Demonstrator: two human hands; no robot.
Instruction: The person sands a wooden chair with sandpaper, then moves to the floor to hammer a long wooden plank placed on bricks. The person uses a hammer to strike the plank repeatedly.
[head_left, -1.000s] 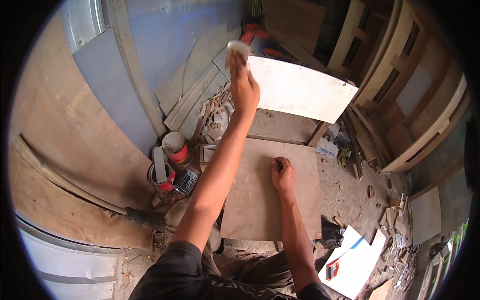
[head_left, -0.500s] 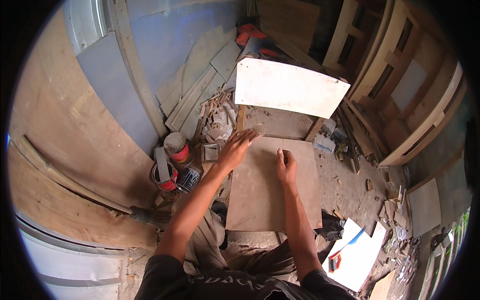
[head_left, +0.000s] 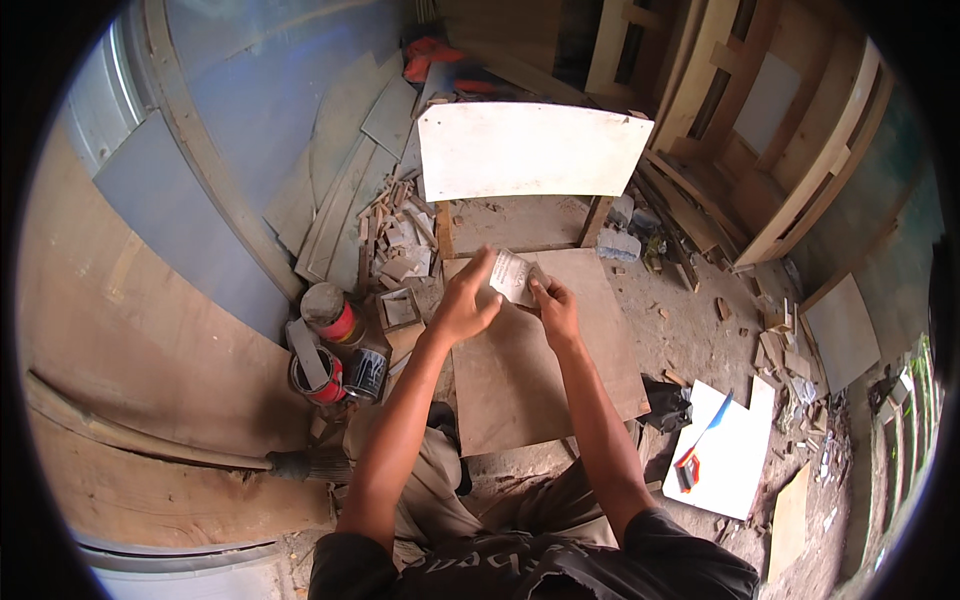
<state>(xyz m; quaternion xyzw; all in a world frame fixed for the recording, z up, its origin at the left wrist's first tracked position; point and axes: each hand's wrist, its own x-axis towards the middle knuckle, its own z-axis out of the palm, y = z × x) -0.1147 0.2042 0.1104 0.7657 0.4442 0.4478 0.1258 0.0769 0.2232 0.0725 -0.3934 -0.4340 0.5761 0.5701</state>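
A small, pale piece of sandpaper (head_left: 513, 277) with print on its back is up between my hands, over the brown plywood board (head_left: 540, 370). My right hand (head_left: 557, 312) pinches its right side between thumb and fingers. At its left edge is my left hand (head_left: 466, 305), thumb and fingers apart; whether they touch the sheet I cannot tell. The board lies flat in front of my knees, its far edge near a white panel (head_left: 535, 150) standing on wooden legs.
Paint cans (head_left: 330, 312) and a small wooden box (head_left: 399, 309) stand at the left, near a broom (head_left: 290, 464). Wood scraps (head_left: 405, 235) are heaped behind them. On the right, a handsaw (head_left: 690, 468) rests on a white sheet (head_left: 725, 470). Wooden frames (head_left: 760, 140) lean at the far right.
My left hand has come off the board's far left part, and the sandpaper is now raised. My right hand has moved left and grips it. The view has shifted slightly right.
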